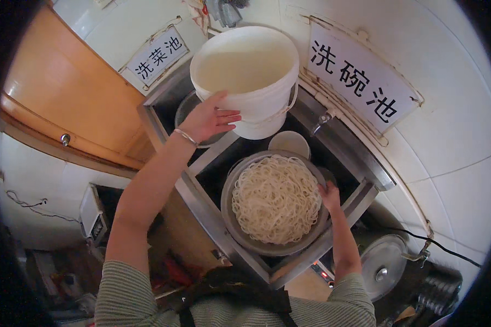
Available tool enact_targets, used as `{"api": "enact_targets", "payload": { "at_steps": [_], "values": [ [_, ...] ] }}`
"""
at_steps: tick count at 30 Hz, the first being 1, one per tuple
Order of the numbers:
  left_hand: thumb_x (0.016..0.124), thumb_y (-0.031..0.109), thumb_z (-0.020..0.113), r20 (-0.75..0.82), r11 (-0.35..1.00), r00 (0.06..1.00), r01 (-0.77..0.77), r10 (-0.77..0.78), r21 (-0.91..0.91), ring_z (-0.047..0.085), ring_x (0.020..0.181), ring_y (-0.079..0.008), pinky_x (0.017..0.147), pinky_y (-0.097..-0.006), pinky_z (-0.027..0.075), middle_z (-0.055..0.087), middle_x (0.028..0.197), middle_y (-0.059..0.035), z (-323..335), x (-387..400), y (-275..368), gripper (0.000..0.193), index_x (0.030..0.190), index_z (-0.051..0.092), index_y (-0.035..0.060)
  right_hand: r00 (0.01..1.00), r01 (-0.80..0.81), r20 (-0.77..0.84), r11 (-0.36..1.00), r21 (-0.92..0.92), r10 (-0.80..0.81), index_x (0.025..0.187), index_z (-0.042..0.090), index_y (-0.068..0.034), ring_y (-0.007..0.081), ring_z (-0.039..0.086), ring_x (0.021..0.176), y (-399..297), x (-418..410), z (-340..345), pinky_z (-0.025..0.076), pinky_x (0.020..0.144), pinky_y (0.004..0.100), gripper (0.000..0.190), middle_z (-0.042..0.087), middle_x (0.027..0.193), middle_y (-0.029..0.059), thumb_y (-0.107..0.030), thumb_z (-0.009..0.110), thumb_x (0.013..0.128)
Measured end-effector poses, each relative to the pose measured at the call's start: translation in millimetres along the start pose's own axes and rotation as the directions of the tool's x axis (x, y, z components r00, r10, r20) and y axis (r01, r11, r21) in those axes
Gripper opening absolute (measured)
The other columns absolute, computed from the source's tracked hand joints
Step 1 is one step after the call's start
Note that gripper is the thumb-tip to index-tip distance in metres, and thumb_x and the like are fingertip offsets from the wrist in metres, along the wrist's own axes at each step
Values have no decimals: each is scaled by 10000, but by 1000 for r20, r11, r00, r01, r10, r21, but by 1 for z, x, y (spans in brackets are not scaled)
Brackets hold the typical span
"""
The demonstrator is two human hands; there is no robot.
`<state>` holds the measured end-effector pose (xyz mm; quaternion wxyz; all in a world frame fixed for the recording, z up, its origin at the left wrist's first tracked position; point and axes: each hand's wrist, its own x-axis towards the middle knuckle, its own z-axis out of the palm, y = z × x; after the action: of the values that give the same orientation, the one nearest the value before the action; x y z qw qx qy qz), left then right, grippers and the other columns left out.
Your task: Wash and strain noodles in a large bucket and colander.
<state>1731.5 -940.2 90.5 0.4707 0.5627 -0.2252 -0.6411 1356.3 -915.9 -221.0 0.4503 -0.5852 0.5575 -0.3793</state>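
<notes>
A wide metal basin (228, 220) heaped with pale noodles (276, 200) sits over the right-hand sink compartment. My right hand (330, 195) grips the basin's right rim. Further back, a large white plastic bucket (257, 108) with a wire handle stands at the divider between the compartments; its inside looks bare where I can see it. Against the bucket's near left side is my left hand (212, 117), thumb up by the rim and fingers spread. Whether the palm presses on the wall cannot be told.
Behind the basin is a smaller white tub (290, 143). The stainless steel sink (206, 233) has a tap (322, 122) on the wall side. Another metal basin (184, 108) is partly hidden in the left compartment. A pot lid (384, 267) leans at the lower right, near a black cable (442, 245).
</notes>
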Motion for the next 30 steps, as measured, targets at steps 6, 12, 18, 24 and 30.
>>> {"api": "enact_targets", "payload": {
  "at_steps": [6,12,18,24,30],
  "values": [
    [783,391,533,-91,994,994,70,-62,87,532,922,-270,773,-362,449,528,972,-146,-13,-25,-6,488,1092,351,60,984,175,119,869,-463,-134,757,497,16,366,514,560,8,2,-5,387,498,407,326,494,568,208,-298,579,728],
    [773,290,564,-155,965,986,103,-66,239,537,860,-204,730,-304,461,534,940,-44,-112,-18,-143,280,986,503,119,992,102,106,891,-443,-61,752,490,18,380,490,565,-13,3,-7,371,486,417,304,485,602,217,-274,576,732],
    [706,237,573,-10,400,984,-64,180,914,568,708,-229,624,-340,454,558,736,-116,-215,22,-339,342,952,502,10,984,169,117,888,-427,-131,797,503,24,397,521,654,-16,18,4,388,510,411,293,507,664,245,-259,564,748],
    [749,280,495,486,-365,865,-495,-125,788,573,758,-355,708,-391,451,568,872,-252,-174,7,-308,420,971,444,-73,992,125,81,904,-410,-100,805,502,19,402,518,651,-16,3,1,389,520,408,259,515,679,244,-240,500,789],
    [844,252,334,-294,436,954,287,-53,853,553,778,-406,721,-465,425,560,838,-267,-112,-25,-278,316,950,399,-38,971,234,37,908,-348,-236,737,496,21,245,479,545,4,-11,-15,377,529,342,214,494,621,178,-182,465,798]
  ]
}}
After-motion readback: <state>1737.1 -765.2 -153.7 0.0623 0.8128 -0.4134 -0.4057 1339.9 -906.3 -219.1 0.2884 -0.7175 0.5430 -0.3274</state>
